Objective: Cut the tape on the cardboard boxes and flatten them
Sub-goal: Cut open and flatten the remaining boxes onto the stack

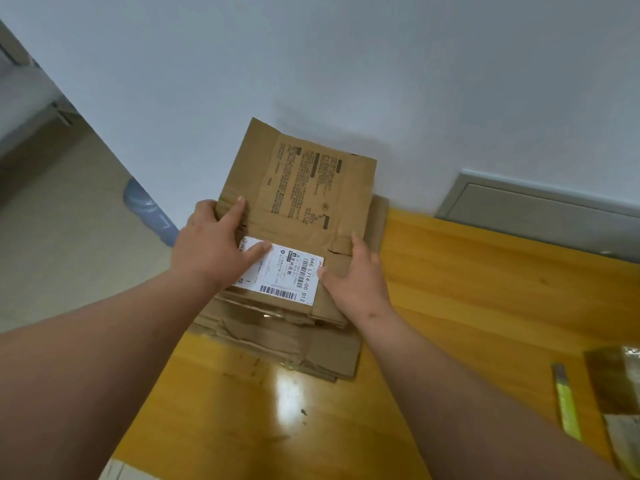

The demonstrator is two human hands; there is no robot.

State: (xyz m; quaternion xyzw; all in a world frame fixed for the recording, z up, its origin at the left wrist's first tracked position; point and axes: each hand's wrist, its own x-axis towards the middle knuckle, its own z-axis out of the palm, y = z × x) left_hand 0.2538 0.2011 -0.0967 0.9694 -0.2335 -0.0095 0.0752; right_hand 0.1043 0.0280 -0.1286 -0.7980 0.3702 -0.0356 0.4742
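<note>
Now flattened box (298, 202) lies lengthwise toward wall (346, 64), both hands pressing.

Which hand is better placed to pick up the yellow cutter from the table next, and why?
The right hand. The yellow cutter lies on the table to the right, on that hand's side. The left hand presses the flattened box on the far side, its fingers across the label.

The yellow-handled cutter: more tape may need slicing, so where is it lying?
In the head view the cutter lies on the wooden table at the far right, beyond the right forearm, just left of a brownish packet.
</note>
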